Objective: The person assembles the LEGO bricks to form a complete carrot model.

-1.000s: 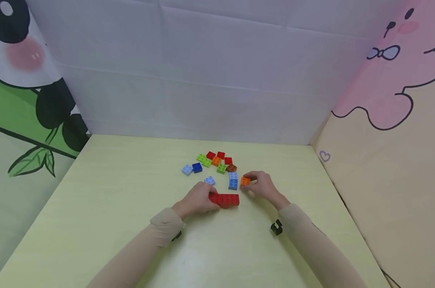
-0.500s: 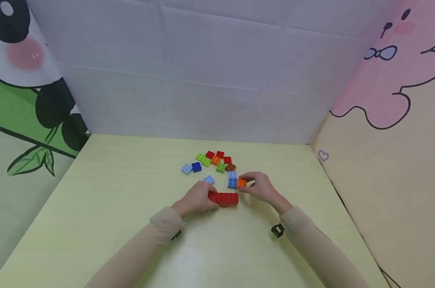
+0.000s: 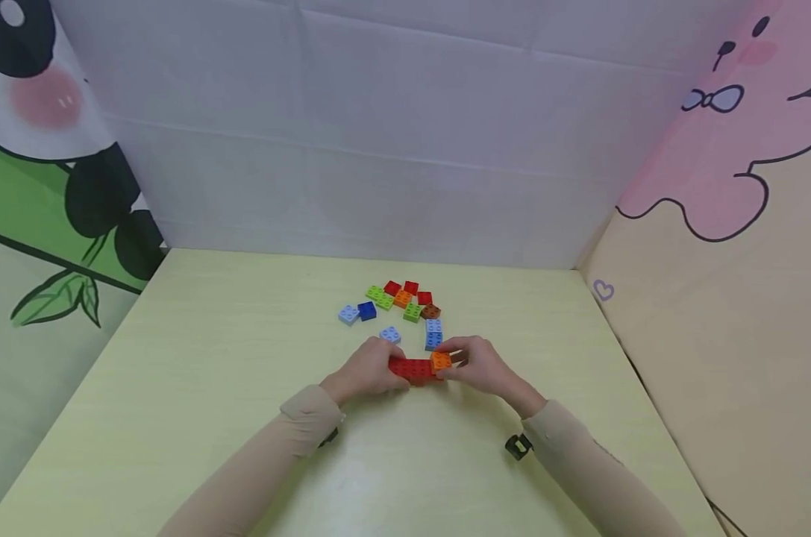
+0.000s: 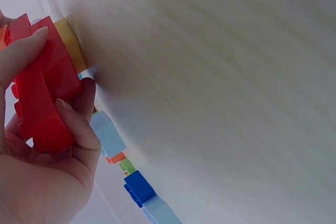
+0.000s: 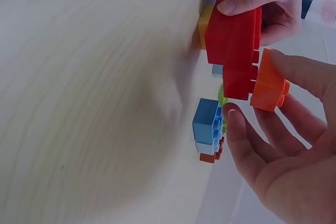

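Note:
My left hand [image 3: 368, 369] grips the left end of a built block of red toy bricks [image 3: 410, 368], thumb on the near side. The right wrist view shows that block as stacked, offset red bricks [image 5: 239, 56] over a yellow brick [image 5: 203, 27] near the tabletop. Between thumb and fingers, my right hand [image 3: 484, 367] pinches an orange brick [image 3: 441, 362]. The orange brick sits over the right end of the red block, its underside right at the red studs and slightly tilted in the right wrist view.
Behind the hands stand two blue bricks [image 3: 434, 335] end to end and a light blue brick [image 3: 390, 335]. Farther left are another light blue brick [image 3: 348, 315] and a dark blue one [image 3: 367, 311]. Green bricks [image 3: 380, 298], red, orange and brown [image 3: 430, 312] ones cluster beyond.
My right hand has carried the orange brick left and toward me, from beside the blue bricks to over the right end of the red block. The left hand has kept its hold.

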The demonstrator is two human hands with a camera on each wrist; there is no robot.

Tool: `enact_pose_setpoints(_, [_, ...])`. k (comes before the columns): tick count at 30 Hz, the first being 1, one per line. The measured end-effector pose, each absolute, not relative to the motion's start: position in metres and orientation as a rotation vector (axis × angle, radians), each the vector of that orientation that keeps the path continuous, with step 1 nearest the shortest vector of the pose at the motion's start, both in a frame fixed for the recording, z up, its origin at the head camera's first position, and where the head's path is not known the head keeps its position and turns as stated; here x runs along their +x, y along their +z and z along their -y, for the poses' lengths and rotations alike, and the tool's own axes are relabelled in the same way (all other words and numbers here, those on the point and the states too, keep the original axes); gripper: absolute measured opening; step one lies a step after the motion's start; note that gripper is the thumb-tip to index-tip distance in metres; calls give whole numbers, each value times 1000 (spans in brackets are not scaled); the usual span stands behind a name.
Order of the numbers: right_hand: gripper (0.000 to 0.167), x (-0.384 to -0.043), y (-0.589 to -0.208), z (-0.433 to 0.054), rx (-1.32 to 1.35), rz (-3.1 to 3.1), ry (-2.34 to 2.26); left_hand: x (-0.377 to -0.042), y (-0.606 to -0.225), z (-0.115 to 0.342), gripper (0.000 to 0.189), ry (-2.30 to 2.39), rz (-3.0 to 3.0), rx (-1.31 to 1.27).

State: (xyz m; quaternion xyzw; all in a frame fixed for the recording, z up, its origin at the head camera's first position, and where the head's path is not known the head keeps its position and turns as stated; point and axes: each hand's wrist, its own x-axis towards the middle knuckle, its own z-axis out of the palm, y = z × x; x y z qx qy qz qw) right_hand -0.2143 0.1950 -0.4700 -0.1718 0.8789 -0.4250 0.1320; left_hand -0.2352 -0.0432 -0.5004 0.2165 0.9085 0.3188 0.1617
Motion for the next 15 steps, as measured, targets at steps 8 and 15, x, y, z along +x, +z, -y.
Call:
enact_pose_setpoints(8, [39,-212,-472,-192,-432,-2484,-1314,-236,-502,42,32,904,-2599,617])
enact_pose_setpoints(15, [45,-212,-472,-190,-414,-2369,-1358,-236,-502,43,30,927,-2592,623])
